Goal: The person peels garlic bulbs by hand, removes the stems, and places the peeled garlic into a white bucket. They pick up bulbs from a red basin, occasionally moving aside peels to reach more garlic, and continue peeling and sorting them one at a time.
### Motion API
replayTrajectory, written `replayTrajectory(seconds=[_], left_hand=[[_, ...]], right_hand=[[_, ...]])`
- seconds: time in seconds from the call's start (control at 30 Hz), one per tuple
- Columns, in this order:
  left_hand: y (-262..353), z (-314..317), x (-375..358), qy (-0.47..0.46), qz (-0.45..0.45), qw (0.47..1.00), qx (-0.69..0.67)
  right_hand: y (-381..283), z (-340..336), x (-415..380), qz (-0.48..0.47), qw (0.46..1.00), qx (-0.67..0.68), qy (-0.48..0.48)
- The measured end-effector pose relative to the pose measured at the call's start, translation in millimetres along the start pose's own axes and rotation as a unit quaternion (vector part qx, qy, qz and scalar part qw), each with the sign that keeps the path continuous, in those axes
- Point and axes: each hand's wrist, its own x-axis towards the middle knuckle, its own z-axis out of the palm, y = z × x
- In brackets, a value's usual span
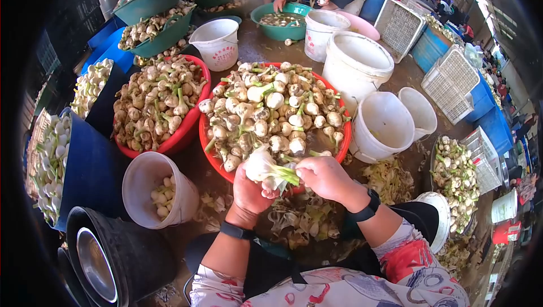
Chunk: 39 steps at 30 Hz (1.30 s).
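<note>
A white garlic bulb (pixel 260 165) with a green stem lies in my left hand (pixel 249 194), whose fingers curl around it from below. My right hand (pixel 329 178) is closed in a pinch at the stem end; its fingertips are partly hidden, and loose skin hangs under the stem. Both hands are over the near rim of a red tub (pixel 346 143) heaped with unpeeled garlic bulbs (pixel 271 100). Below the hands, papery peelings (pixel 302 219) are piled on the floor.
Left stand a second red tub (pixel 195 116) of garlic, a white bucket (pixel 129 188) with some peeled bulbs and a black bucket (pixel 133 250). White buckets (pixel 380 123) line the right. Across from me, a person's hand (pixel 280 3) reaches into a green basin (pixel 257 17).
</note>
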Motion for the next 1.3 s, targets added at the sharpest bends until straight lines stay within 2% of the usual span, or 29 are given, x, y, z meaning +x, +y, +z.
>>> replayTrajectory(seconds=[0.07, 0.1, 0.13, 0.2, 0.3, 0.33, 0.37, 0.4, 0.47, 0.5, 0.53, 0.6, 0.63, 0.67, 0.7, 0.73, 0.77, 0.8, 0.83, 0.87, 0.93, 1.07, 1.13, 1.23, 1.3], left_hand=[[0, 4, -1, 0.013, 0.029, 0.997, 0.075], [-2, 5, -3, 0.028, 0.075, 0.989, 0.128], [-4, 1, 0, 0.027, 0.074, 0.989, 0.127], [-6, 1, 5, 0.015, 0.176, 0.904, 0.389], [-10, 2, 1, -0.026, 0.154, 0.928, 0.339], [-10, 8, -1, -0.049, 0.141, 0.937, 0.315], [-12, 10, -3, -0.083, 0.114, 0.947, 0.29], [-14, 13, -3, -0.085, 0.111, 0.947, 0.29], [-20, 14, -4, -0.05, 0.126, 0.958, 0.254], [-20, 8, -2, -0.038, 0.142, 0.951, 0.272], [-17, 6, -3, -0.034, 0.144, 0.951, 0.27], [-9, 4, -3, -0.029, 0.142, 0.962, 0.233], [-10, 1, 0, -0.012, 0.184, 0.948, 0.258], [-10, -4, 3, -0.007, 0.185, 0.95, 0.253], [-11, -10, 7, -0.003, 0.182, 0.945, 0.273], [-12, -13, 9, -0.002, 0.178, 0.939, 0.296], [-14, -13, 10, 0.009, 0.186, 0.927, 0.325], [-13, -11, 10, 0.007, 0.182, 0.927, 0.327], [-13, -9, 9, 0.021, 0.185, 0.898, 0.398], [-12, -6, 8, 0.035, 0.188, 0.864, 0.466], [-9, -5, 7, 0.026, 0.193, 0.863, 0.467], [-7, -6, 4, 0.015, 0.205, 0.856, 0.475], [-8, -5, 3, 0.017, 0.192, 0.862, 0.47], [-12, -12, 4, 0.017, 0.185, 0.86, 0.476], [-13, -13, 4, 0.015, 0.191, 0.851, 0.489]], right_hand=[[0, -4, -1, 0.048, 0.998, 0.027, 0.015], [0, -5, -3, 0.049, 0.998, 0.026, 0.017], [1, -6, -4, 0.021, 0.998, 0.051, 0.016], [2, -5, -5, -0.007, 0.997, 0.077, 0.011], [9, -2, -2, 0.028, 0.995, 0.098, 0.013], [26, 5, 2, 0.017, 0.994, -0.041, 0.101], [42, 10, 5, 0.007, 0.966, -0.18, 0.186], [55, 10, 9, 0.01, 0.965, -0.181, 0.189], [70, 9, 12, 0.134, 0.94, -0.314, -0.018], [68, 11, 9, 0.21, 0.909, -0.314, -0.177], [67, 12, 3, 0.207, 0.909, -0.314, -0.181], [61, 6, -2, 0.184, 0.903, -0.271, -0.278], [58, 3, 1, 0.201, 0.913, -0.261, -0.24], [37, -7, 5, 0.2, 0.911, -0.263, -0.247], [12, -18, 7, 0.167, 0.961, -0.149, -0.161], [0, -22, 9, 0.131, 0.989, -0.031, -0.068], [0, -19, 10, 0.134, 0.988, -0.03, -0.067], [1, -14, 10, 0.051, 0.993, -0.064, -0.088], [1, -12, 11, -0.034, 0.989, -0.099, -0.108], [1, -12, 12, -0.033, 0.989, -0.1, -0.108], [1, -10, 13, -0.025, 0.972, -0.188, -0.138], [0, -3, 9, -0.048, 0.977, -0.171, -0.118], [3, 1, 8, -0.048, 0.988, -0.114, -0.087], [1, 3, 8, -0.046, 0.974, -0.179, -0.131], [4, 7, 7, -0.059, 0.974, -0.189, -0.111]])
